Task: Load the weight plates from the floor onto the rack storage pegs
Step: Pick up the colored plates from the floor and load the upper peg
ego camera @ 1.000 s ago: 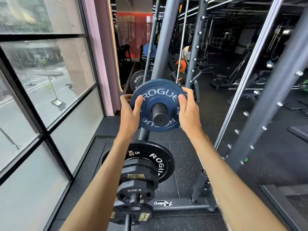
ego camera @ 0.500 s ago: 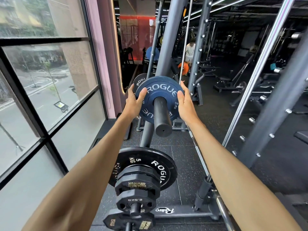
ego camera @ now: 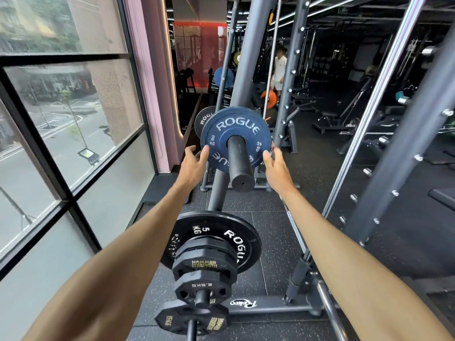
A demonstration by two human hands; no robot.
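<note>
Plainly, the blue plate (ego camera: 221, 134) sits threaded on the upper storage peg (ego camera: 240, 166), pushed well back toward the grey upright (ego camera: 248, 57), with a long stretch of bare peg in front of it. The left hand (ego camera: 194, 163) has its thumb against the plate's left rim, its other fingers loose and spread beside it. The right hand (ego camera: 275, 166) touches the right rim with its fingertips, though I cannot tell whether that is a real pinch.

The risk, to my eye, is fingertips caught behind the disc if it is shoved hard against the peg's root. It could also sit cocked and bind if one side is pushed harder than the other.

The plate is a thin matte disc with raised white lettering and a stepped hub; the peg is a smooth dark cylinder. Below, a glossy black 5 kg plate (ego camera: 236, 232) and faceted octagonal plates (ego camera: 204, 267) crowd the lower peg, over a speckled rubber floor (ego camera: 266, 217).
</note>
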